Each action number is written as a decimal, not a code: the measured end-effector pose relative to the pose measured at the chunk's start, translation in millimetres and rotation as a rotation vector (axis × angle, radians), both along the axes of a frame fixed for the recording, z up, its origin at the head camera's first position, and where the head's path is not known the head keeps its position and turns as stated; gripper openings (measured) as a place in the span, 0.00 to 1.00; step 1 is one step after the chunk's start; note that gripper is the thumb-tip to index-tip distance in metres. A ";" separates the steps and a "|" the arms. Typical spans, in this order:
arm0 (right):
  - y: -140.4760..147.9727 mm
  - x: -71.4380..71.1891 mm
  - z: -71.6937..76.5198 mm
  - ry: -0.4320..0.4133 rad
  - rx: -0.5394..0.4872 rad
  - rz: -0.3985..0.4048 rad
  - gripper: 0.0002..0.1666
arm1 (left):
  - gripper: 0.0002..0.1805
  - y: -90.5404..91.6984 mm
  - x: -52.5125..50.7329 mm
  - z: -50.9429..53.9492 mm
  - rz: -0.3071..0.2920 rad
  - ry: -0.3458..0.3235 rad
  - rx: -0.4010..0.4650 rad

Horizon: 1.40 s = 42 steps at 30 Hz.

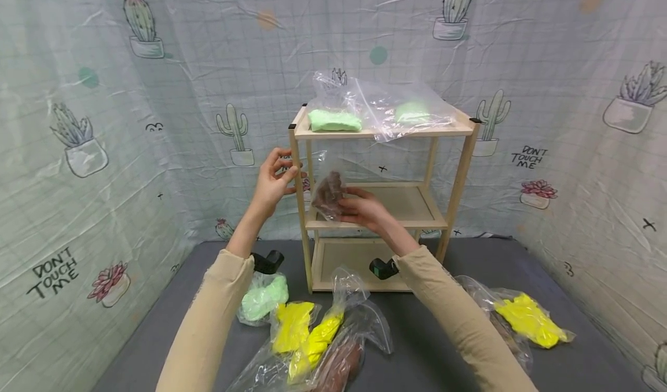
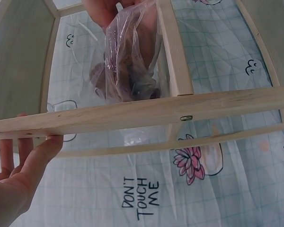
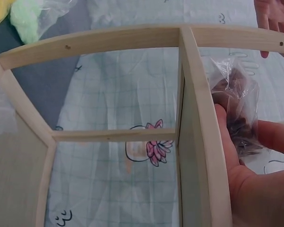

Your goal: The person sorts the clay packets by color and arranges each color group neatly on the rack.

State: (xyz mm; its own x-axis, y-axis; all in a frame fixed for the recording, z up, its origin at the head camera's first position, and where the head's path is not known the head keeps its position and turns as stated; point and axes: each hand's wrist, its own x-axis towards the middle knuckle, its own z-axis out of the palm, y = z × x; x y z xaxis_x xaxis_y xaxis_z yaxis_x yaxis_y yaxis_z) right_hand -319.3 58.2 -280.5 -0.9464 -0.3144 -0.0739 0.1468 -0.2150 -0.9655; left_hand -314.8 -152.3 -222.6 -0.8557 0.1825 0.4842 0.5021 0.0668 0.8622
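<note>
My right hand [image 1: 363, 209] holds a clear plastic bag with a dark brown lump [image 1: 329, 192] inside, just above the front left of the middle shelf [image 1: 406, 201]. In the right wrist view, thumb and fingers lie on either side of this bag [image 3: 239, 113]. At the wooden rack's left front post [image 1: 300, 207] is my left hand [image 1: 272, 180]. Its thumb touches the post [image 2: 118, 108] while other fingers pass behind, as the left wrist view shows. Two bags with pale green lumps, one at left [image 1: 334, 120] and one at right [image 1: 413, 113], lie on the top shelf.
Before the rack on the dark table [image 1: 417, 345] lie bags holding a green lump [image 1: 266, 297], yellow pieces [image 1: 293, 325] and a brown lump [image 1: 341, 366]. Another yellow bag [image 1: 534, 319] lies at right. The bottom shelf [image 1: 344, 259] is beneath; a patterned curtain [image 1: 208, 62] surrounds the table.
</note>
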 end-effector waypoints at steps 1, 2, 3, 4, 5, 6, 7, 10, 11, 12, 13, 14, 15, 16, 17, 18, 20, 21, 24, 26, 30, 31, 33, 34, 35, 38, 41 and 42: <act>-1.3 0.0 0.3 -0.005 0.002 -0.003 0.35 | 0.17 -0.6 0.2 0.0 0.001 0.001 0.001; -2.4 -0.2 0.6 -0.010 0.007 -0.007 0.35 | 0.17 -1.2 0.4 -0.1 0.003 0.001 0.000; -3.5 -0.3 1.0 -0.015 0.011 -0.011 0.36 | 0.17 -1.7 0.6 0.0 0.005 0.001 -0.002; -4.5 -0.4 1.4 -0.019 0.016 -0.015 0.36 | 0.17 -2.1 0.7 0.0 0.005 -0.002 0.000; -5.5 -0.5 1.7 -0.023 0.020 -0.019 0.36 | 0.18 -2.4 0.7 0.0 0.006 -0.004 -0.001; -6.1 -0.7 2.1 -0.027 0.029 -0.025 0.36 | 0.18 -2.6 0.7 0.0 0.007 -0.006 -0.003; -6.6 -1.0 2.5 -0.031 0.037 -0.030 0.36 | 0.18 -2.8 0.6 0.1 0.007 -0.007 -0.005; -6.8 -2.2 3.9 -0.045 0.065 -0.047 0.36 | 0.18 -2.9 0.4 0.6 0.004 -0.007 -0.006; -6.5 -2.6 4.3 -0.051 0.073 -0.052 0.36 | 0.18 -2.8 0.4 0.8 0.004 -0.006 -0.007; -6.2 -3.1 4.9 -0.055 0.083 -0.057 0.36 | 0.18 -2.9 0.5 1.0 0.004 -0.004 -0.008; -5.8 -3.4 5.3 -0.059 0.090 -0.061 0.36 | 0.18 -3.0 0.6 1.2 0.005 -0.003 -0.009; -5.4 -3.7 5.7 -0.062 0.101 -0.064 0.36 | 0.17 -3.1 0.7 1.4 0.004 -0.004 -0.009; -5.2 -3.8 6.1 -0.063 0.111 -0.067 0.36 | 0.17 -3.3 0.4 1.4 0.004 -0.003 -0.011; -5.0 -3.9 6.5 -0.062 0.121 -0.068 0.36 | 0.17 -3.7 0.2 1.3 0.004 -0.003 -0.012; -4.9 -4.0 6.8 -0.058 0.131 -0.070 0.37 | 0.17 -4.0 -0.1 1.2 0.004 -0.002 -0.013; -4.9 -3.9 7.2 -0.053 0.144 -0.072 0.37 | 0.17 -4.1 -0.2 1.3 0.005 -0.002 -0.015; -4.7 -3.4 7.8 -0.044 0.166 -0.077 0.37 | 0.18 -4.1 -0.3 1.4 0.006 0.000 -0.015; -4.6 -2.9 8.2 -0.040 0.178 -0.080 0.37 | 0.18 -4.1 -0.5 1.5 0.007 0.001 -0.011; -3.0 -0.8 9.3 -0.034 0.214 -0.099 0.36 | 0.17 -2.3 0.0 1.7 0.005 -0.003 -0.008; -1.4 1.2 9.9 -0.026 0.256 -0.125 0.36 | 0.17 -0.7 -0.6 1.3 0.000 -0.005 -0.011; 0.7 4.3 9.6 0.021 0.379 -0.169 0.34 | 0.18 1.9 -2.2 0.0 -0.003 -0.005 -0.020; 0.7 5.1 9.3 0.040 0.418 -0.174 0.34 | 0.18 1.9 -2.4 -0.3 0.000 -0.005 -0.020; 0.3 6.4 8.3 0.072 0.471 -0.171 0.35 | 0.17 1.3 -2.4 -0.8 0.010 -0.008 -0.014; 0.2 7.1 7.8 0.084 0.491 -0.168 0.35 | 0.17 0.9 -2.2 -1.1 0.015 -0.009 -0.012; 0.1 7.9 7.2 0.093 0.503 -0.167 0.35 | 0.17 0.5 -1.9 -1.1 0.018 -0.010 -0.011; 1.1 10.2 5.7 0.107 0.508 -0.161 0.36 | 0.17 0.1 -1.1 -1.1 0.019 -0.016 -0.010; 2.5 11.8 5.4 0.108 0.504 -0.153 0.36 | 0.17 0.1 0.1 -0.7 0.014 -0.015 -0.012; 2.6 12.2 5.5 0.106 0.502 -0.148 0.36 | 0.17 -0.1 0.3 -0.7 0.015 -0.016 -0.012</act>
State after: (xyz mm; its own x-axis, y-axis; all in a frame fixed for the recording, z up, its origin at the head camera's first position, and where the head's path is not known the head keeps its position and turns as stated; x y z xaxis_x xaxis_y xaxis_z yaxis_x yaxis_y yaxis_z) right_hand -307.1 60.8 -275.0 -0.9884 -0.1275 -0.0825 0.0460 0.2664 -0.9628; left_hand -314.5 -152.4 -223.3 -0.8662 0.1754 0.4679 0.4868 0.0844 0.8695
